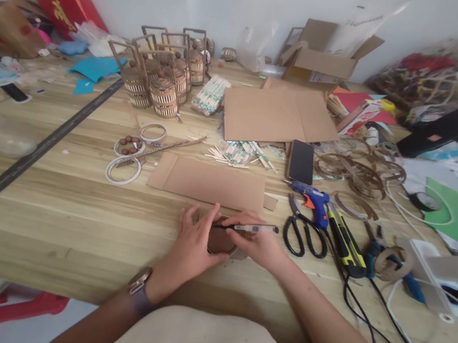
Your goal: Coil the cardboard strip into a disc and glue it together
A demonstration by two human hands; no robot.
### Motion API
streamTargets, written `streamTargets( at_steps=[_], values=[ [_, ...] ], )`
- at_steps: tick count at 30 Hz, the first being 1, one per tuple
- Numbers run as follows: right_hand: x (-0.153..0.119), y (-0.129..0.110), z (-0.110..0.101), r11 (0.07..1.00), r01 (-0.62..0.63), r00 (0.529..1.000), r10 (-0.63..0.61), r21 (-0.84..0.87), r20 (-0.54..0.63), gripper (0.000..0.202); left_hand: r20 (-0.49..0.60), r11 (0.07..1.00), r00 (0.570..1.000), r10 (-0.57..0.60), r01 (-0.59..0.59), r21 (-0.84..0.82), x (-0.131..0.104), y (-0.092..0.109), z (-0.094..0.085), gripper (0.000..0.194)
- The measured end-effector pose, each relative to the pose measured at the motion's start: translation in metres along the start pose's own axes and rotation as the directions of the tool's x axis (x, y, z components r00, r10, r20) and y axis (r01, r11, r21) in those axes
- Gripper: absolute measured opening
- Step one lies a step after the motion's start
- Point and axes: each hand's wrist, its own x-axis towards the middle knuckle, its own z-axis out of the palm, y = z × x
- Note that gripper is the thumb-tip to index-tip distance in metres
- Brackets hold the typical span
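Note:
Near the table's front edge lies a round brown piece (220, 242) with a thin rim, on what looks like a scrap of cardboard. My left hand (195, 242) rests on its left side, fingers spread and thumb along its lower edge. A pen (255, 227) is pinched in my right hand (258, 243), its dark tip at the upper part of the round piece. Just beyond my hands is a flat cardboard strip (213, 183). Black-handled scissors (305, 232) and a blue glue gun (315, 200) lie to the right.
Woven lantern-like baskets (165, 95) stand at the back left. Tape rings (123, 170) lie left of the strip. A phone (301, 162), a yellow cutter (345, 243), pliers (374, 250) and black cables (366, 320) are on the right. Cardboard sheets (274, 114) lie behind.

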Motion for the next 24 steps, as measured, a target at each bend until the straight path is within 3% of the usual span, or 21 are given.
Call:
streamTargets(
  at_steps=[3,6,9,11,18,24],
  values=[
    [-0.005,0.000,-0.005,0.981,0.095,0.994,-0.102,-0.168,-0.035,0.015,0.008,1.000,1.000,-0.007,0.007,-0.005,0.000,0.000,0.000,0.107],
    [-0.013,-0.008,-0.009,0.886,0.177,0.984,-0.174,-0.428,0.047,0.016,0.029,1.000,0.999,-0.025,0.025,-0.009,0.001,0.000,-0.001,0.106],
    [-0.021,-0.022,-0.009,0.748,0.225,0.974,-0.179,-0.624,0.137,0.020,0.059,0.998,0.996,-0.060,0.062,-0.027,0.003,0.001,-0.002,0.104],
    [-0.024,-0.032,-0.010,0.715,0.214,0.977,-0.151,-0.665,0.152,0.019,0.071,0.996,0.995,-0.077,0.080,-0.042,0.003,0.001,-0.002,0.102],
    [-0.013,-0.048,-0.028,0.909,-0.053,0.998,0.035,-0.415,-0.051,0.019,0.097,0.995,0.992,-0.085,0.089,-0.047,0.004,0.003,-0.004,0.102],
    [-0.012,-0.028,-0.004,0.979,-0.150,0.980,0.129,-0.138,-0.154,0.017,0.084,0.996,0.993,-0.086,0.088,-0.025,0.002,0.003,-0.004,0.104]
  ],
)
